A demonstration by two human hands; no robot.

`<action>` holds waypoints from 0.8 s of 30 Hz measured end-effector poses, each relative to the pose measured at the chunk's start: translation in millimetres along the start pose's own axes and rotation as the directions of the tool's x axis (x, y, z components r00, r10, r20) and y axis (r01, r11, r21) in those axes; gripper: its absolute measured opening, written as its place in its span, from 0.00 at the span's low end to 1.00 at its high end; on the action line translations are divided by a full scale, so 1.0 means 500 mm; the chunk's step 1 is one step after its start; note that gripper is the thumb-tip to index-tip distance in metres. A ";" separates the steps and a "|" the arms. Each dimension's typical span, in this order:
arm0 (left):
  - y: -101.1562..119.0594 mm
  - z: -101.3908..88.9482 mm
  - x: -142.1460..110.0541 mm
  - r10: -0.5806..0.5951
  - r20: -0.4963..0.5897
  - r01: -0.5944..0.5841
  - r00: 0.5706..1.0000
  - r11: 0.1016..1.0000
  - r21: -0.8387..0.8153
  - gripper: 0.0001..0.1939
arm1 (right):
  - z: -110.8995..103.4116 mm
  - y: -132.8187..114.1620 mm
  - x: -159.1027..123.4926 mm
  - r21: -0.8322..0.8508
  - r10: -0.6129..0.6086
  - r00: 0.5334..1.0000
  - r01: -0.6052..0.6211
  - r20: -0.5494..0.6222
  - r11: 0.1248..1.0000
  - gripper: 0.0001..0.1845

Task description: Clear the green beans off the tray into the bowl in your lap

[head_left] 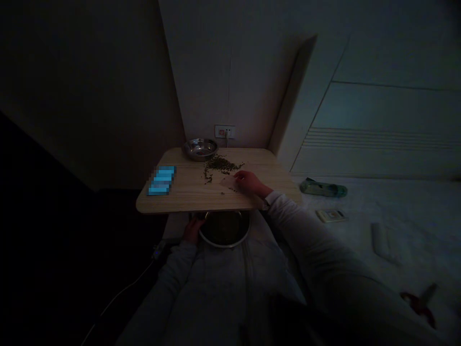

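The room is dim. My right hand (249, 183) rests on the small wooden table (187, 194), fingers closed on a pale card (227, 182) whose edge lies against a scatter of small dark beans (220, 166). Below the table's near edge, my left hand (193, 229) grips the rim of a metal bowl (224, 228) held on my lap. A second, empty-looking steel bowl (200, 148) stands at the back of the table.
A glowing blue screen (162, 180) lies on the table's left side. A wall socket (224, 131) sits behind the table. On the bed to the right lie a green bottle (323, 188), a small box (331, 216), a white object (380, 239) and red-handled scissors (419, 302).
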State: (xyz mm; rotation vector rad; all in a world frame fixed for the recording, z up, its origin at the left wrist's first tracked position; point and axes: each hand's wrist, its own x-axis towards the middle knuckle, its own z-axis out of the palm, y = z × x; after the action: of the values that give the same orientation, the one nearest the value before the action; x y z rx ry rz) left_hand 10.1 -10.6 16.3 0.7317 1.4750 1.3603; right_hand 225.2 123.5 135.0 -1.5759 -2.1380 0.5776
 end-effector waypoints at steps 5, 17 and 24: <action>0.010 0.004 -0.007 -0.009 0.016 0.009 1.000 1.000 0.009 0.12 | -0.002 -0.016 -0.008 0.009 -0.043 0.996 0.042 0.074 0.999 0.18; 0.000 0.000 -0.002 0.001 0.019 -0.001 1.000 1.000 0.016 0.12 | 0.011 -0.008 -0.004 0.121 -0.255 0.957 0.239 0.139 0.963 0.14; 0.008 0.002 -0.010 0.013 0.039 -0.013 0.999 1.000 0.018 0.11 | -0.004 -0.006 -0.013 0.221 -0.329 0.934 0.294 0.141 0.930 0.12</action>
State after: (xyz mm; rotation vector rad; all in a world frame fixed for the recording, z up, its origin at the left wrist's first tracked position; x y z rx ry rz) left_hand 12.2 -14.2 21.3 0.7760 1.4560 1.3374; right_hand 225.6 116.4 137.6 -1.0833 -2.3164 0.8140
